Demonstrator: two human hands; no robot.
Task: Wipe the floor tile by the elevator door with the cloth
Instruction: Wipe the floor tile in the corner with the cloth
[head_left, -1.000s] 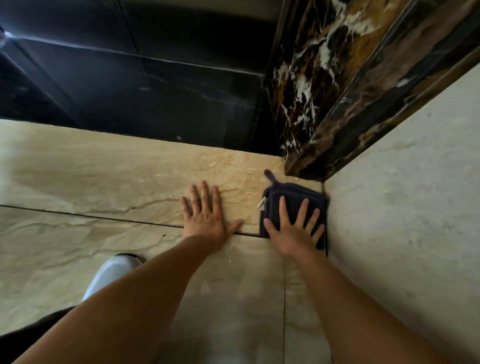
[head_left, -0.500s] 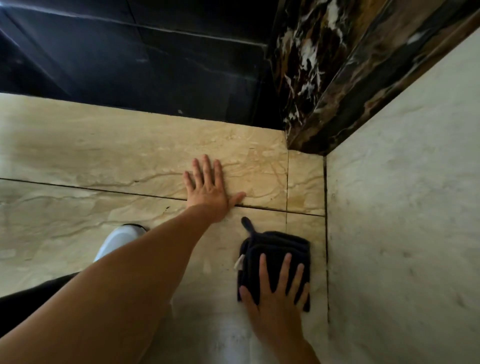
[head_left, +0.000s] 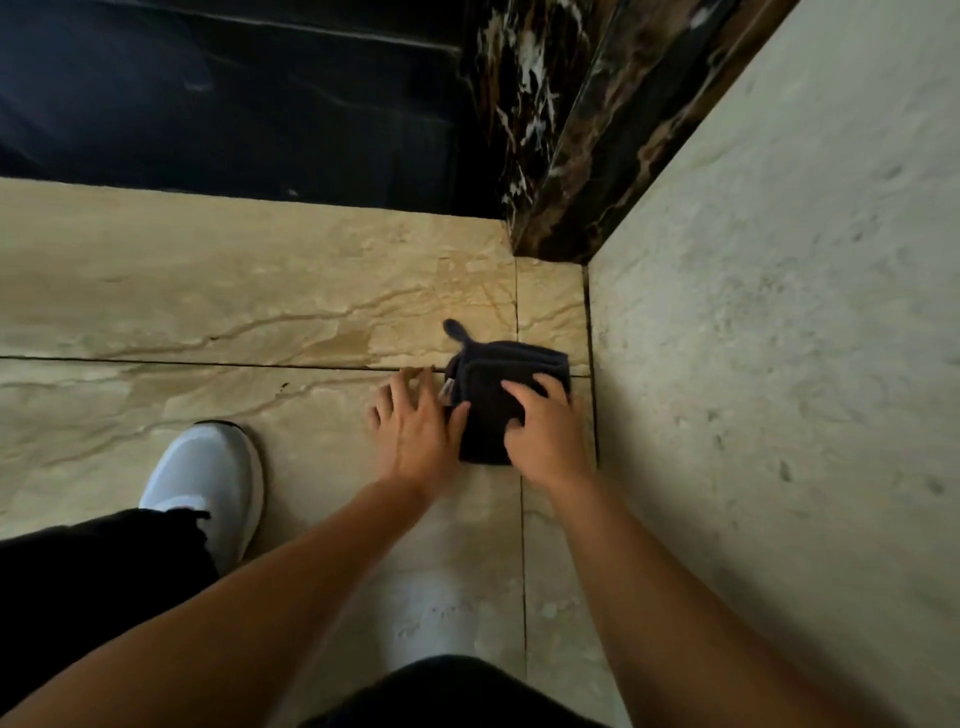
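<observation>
Two bare hands rest low on the floor near a corner. The right hand (head_left: 545, 441) lies on top of a dark folded cloth (head_left: 491, 410), with its fingers (head_left: 524, 389) bent and pressing down on the fabric. The left hand (head_left: 413, 423) sits just beside the cloth on its left side, fingers spread out flat on the floor, and its thumb touches the cloth's edge. It is not pinching anything that can be seen.

The cloth is a small dark square, folded into layers. A little loop sticks out from its far left corner, and a small pale tag shows on its left edge. The cloth lies across the thin dark line where two tiles meet, close to the wall on the right.

The floor tile (head_left: 234, 291) is shiny beige stone with brown wavy streaks. Thin dark lines run between the tiles. Past the far tile, the elevator door (head_left: 234, 104) area looks very dark, almost black, with faint lines on it. A dark marble post (head_left: 561, 130) with white and brown marks stands at the corner. A pale, rough-looking wall (head_left: 779, 338) runs along the right side.

One white shoe (head_left: 208, 478) stands on the floor to the left of the hands. Black trouser legs (head_left: 88, 571) show at the bottom. No boxes or bowls are in view.
</observation>
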